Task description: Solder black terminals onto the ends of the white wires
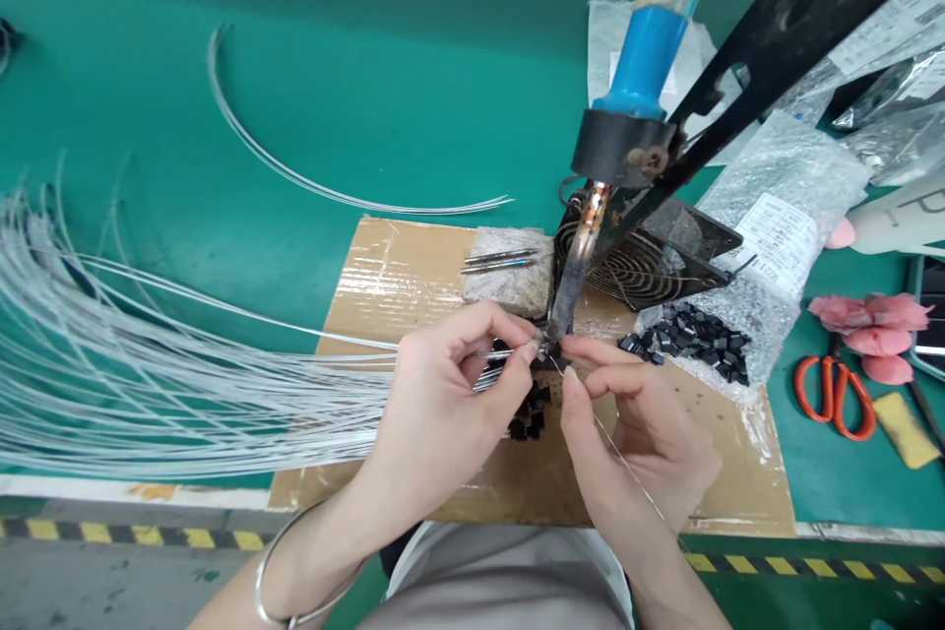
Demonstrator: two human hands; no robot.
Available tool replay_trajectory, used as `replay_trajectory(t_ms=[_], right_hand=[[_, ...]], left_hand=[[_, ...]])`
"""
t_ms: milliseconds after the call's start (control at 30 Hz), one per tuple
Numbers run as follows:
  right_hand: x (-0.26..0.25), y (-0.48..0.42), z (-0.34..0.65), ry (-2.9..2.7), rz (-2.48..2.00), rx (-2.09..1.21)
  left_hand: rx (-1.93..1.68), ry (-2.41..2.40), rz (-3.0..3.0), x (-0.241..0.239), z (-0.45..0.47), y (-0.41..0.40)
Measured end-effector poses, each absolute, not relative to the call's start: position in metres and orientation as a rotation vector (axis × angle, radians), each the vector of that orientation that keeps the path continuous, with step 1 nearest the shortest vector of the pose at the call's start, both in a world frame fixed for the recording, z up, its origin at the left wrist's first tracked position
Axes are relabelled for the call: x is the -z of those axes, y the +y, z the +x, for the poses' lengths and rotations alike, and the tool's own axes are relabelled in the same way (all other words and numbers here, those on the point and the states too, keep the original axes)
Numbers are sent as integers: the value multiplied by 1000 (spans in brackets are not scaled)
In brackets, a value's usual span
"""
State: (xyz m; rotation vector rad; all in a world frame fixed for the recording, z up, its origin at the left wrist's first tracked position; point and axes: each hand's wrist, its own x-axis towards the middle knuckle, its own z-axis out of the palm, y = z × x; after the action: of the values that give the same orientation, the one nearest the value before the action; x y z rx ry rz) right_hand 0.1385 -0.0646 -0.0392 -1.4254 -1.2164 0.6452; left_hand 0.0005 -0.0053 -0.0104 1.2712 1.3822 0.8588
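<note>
My left hand pinches the end of a thin white-grey cable near the hot tip of a soldering iron. The iron is clamped tip down in a black stand arm. My right hand is closed on a thin solder wire, whose upper end reaches close to the tip. What lies right at the tip is small and partly hidden by my fingers. Below my left fingers sit several black connectors, joined to a large bundle of white cables spreading left.
Cardboard lies under the work. Behind are a pad with thin metal rods and a black fan. Right are a bubble-wrap bag, loose black connectors, orange-handled scissors and a yellow sponge.
</note>
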Motion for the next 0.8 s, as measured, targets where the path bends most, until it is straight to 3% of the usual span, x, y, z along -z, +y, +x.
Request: replay_trajectory(t_ms=[800], right_hand=[[42, -66, 139, -1226, -1424, -629]], left_hand=[[-853, 1389, 1278, 10, 1, -8]])
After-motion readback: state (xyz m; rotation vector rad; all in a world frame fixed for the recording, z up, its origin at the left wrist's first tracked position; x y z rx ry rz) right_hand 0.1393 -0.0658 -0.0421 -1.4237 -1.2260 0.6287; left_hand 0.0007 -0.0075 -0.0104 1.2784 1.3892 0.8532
